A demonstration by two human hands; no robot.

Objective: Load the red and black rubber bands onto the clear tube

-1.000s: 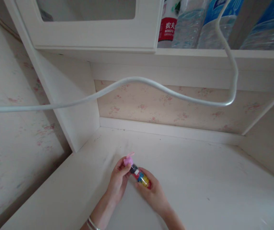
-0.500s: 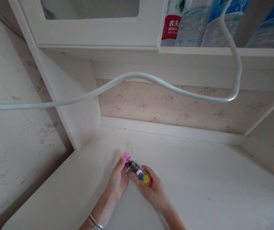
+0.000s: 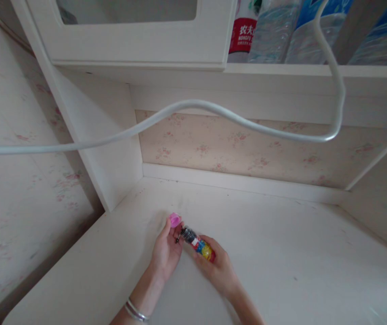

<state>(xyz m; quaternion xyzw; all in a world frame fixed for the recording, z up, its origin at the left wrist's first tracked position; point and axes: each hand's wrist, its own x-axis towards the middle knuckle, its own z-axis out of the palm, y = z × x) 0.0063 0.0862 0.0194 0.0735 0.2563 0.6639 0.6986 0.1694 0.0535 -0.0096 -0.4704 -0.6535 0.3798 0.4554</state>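
Low in the middle of the view, my right hand [image 3: 215, 266] is wrapped round a small clear bottle [image 3: 198, 243] with black, white, red, blue and yellow bands of colour. The bottle lies tilted, its open mouth towards my left hand. A pink cap [image 3: 174, 220] is pinched between the thumb and fingertips of my left hand [image 3: 166, 250], palm turned up. Small dark bits [image 3: 179, 238] show at the bottle's mouth and over my left fingers; what they are, I cannot make out.
Both hands are above a white desktop [image 3: 264, 243]. A white cable [image 3: 193, 104] crosses the view in front of a white cabinet [image 3: 139, 47]. Bottled water [image 3: 242, 34] stands on the upper shelf. Flowered wallpaper [image 3: 20, 189] covers the left wall.
The pink cap has shifted slightly left and up, tipping so its hollow side shows, and the left fingers have spread a little. The dark bits now show more plainly over them.
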